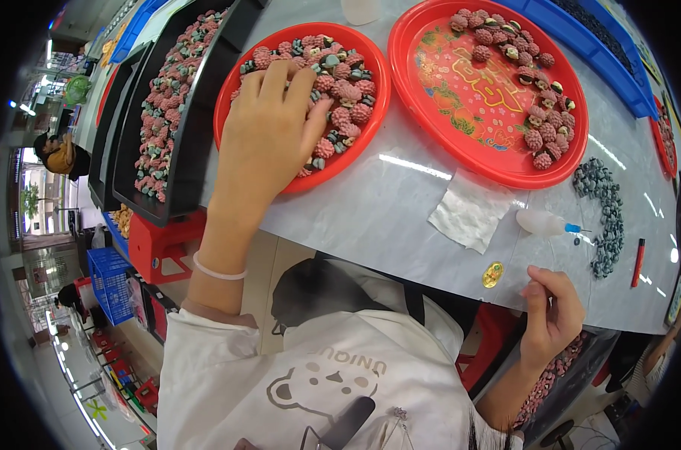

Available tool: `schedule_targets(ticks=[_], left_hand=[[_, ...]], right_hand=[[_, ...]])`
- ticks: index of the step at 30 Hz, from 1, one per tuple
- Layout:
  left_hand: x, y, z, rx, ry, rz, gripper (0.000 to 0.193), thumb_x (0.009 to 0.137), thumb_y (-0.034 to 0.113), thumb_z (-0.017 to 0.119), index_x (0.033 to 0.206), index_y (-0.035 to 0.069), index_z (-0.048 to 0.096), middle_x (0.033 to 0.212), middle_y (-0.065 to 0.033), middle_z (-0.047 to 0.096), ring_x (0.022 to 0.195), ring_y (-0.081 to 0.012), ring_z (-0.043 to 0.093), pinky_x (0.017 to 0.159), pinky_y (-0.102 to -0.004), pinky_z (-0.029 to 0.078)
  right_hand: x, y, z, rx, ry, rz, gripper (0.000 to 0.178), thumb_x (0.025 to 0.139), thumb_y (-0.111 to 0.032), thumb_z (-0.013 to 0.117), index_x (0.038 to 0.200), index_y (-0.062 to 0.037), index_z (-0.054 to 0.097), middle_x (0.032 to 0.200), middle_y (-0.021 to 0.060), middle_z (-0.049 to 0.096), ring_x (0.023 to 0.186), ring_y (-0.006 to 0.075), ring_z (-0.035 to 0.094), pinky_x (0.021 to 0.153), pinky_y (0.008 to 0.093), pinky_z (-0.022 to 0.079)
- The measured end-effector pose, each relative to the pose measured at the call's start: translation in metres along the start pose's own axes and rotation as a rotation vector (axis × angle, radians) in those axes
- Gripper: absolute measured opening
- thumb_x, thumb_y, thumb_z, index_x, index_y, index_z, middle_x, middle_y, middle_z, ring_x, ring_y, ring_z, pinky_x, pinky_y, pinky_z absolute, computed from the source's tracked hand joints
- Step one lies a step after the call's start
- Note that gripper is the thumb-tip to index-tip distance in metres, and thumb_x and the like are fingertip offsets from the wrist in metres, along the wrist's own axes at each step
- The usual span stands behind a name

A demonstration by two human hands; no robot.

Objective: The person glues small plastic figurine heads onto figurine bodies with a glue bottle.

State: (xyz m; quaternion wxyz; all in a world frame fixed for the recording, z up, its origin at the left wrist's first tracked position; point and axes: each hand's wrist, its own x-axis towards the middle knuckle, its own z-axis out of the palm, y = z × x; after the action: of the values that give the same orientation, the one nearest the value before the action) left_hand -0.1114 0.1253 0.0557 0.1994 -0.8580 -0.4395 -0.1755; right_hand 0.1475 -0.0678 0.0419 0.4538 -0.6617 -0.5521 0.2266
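My left hand [265,135] rests palm down over the left red round tray [383,82], fingers and thumb apart. Beneath it lie many pink bumpy balls [361,114] mixed with small grey-green pieces; the fingertips touch the heap, and no object shows in them. At the table's front edge hovers my right hand [552,315], its fingers curled and its thumb close to the index finger. Anything between those tips is too small or hidden to make out. Near it are a gold oval sticker-like piece [493,274] and a white squeeze bottle [539,222] with a blue needle tip.
A larger red tray [408,97] holds several pink balls with dark pieces fitted. Dark small pieces [599,210] lie piled at right, beside a red marker [638,262]. A white cloth [472,211] lies mid-table. Black bins [186,150] stand left; a blue tray [618,67] sits far right.
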Motion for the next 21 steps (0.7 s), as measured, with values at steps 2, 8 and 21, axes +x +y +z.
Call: schedule_targets(ticks=[2,8,21], left_hand=[[-0.004,-0.001,-0.003,-0.059,0.002,0.026,0.025,0.075,0.024,0.055,0.091,0.005,0.053,0.091,-0.0082,0.050,0.079,-0.0237,0.049,0.063,-0.0333,0.045],[-0.009,0.011,-0.027,-0.121,-0.216,-0.372,0.032,0.075,0.023,0.056,0.101,0.004,0.050,0.095,-0.0101,0.050,0.082,-0.0267,0.050,0.067,-0.0339,0.044],[-0.005,0.000,-0.048,-0.550,-0.248,-0.336,0.031,0.073,0.014,0.057,0.101,0.003,0.051,0.097,-0.0115,0.049,0.077,-0.0208,0.050,0.066,-0.0292,0.043]], right_hand=[[-0.001,0.001,0.000,-0.003,0.015,0.013,0.011,0.075,0.004,0.050,0.084,0.0055,0.056,0.064,0.0052,0.049,0.056,0.0101,0.046,0.051,0.0187,0.034],[0.000,0.001,0.001,-0.010,0.026,0.001,0.011,0.075,0.004,0.050,0.084,0.0055,0.056,0.064,0.0052,0.049,0.056,0.0100,0.046,0.050,0.0188,0.034],[0.002,0.004,0.004,-0.009,0.074,-0.061,0.012,0.071,0.005,0.056,0.081,0.0020,0.059,0.059,0.0056,0.052,0.049,0.0075,0.044,0.041,0.0179,0.026]])
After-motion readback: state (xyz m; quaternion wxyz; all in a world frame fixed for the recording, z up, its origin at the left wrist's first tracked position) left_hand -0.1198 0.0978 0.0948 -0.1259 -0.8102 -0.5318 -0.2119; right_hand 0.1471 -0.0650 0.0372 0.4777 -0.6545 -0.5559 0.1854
